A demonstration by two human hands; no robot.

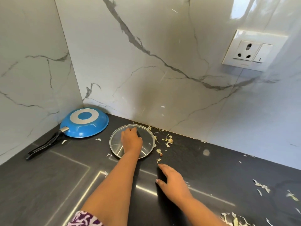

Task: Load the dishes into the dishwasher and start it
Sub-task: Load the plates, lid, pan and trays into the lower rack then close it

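A round glass lid [117, 141] with a metal rim lies flat on the dark countertop [48, 185], close to the marble back wall. My left hand [131, 141] reaches over its middle, fingers curled around the lid's black knob, which is mostly hidden. My right hand [173, 181] hovers low over the counter to the right, fingers spread and holding nothing. A blue frying pan [84, 123] sits upside down in the left corner, its black handle [43, 146] pointing toward the front left.
Vegetable scraps [168, 141] lie scattered to the right of the lid and along the right side of the counter [262, 186]. A white wall socket [250, 51] sits high on the marble backsplash. Marble walls meet in the corner behind the pan.
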